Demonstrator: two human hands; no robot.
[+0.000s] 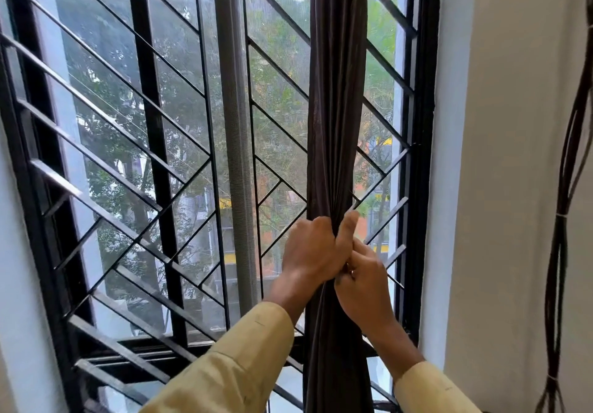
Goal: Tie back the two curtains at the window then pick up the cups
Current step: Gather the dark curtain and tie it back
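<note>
A dark brown curtain [333, 98] hangs gathered into a narrow bunch in front of the right half of the window. My left hand [313, 249] is wrapped around the bunch at mid height, thumb pointing up. My right hand [362, 278] presses against it from the right, just below, fingers pinching something small and dark at the cloth; whether it is a tie I cannot tell. A second curtain and the cups are out of view.
A black metal grille [128, 143] with slanted bars covers the window, and a grey vertical post [236, 143] stands in the middle. The white wall [507, 156] is on the right, where dark cables [564, 207] hang down.
</note>
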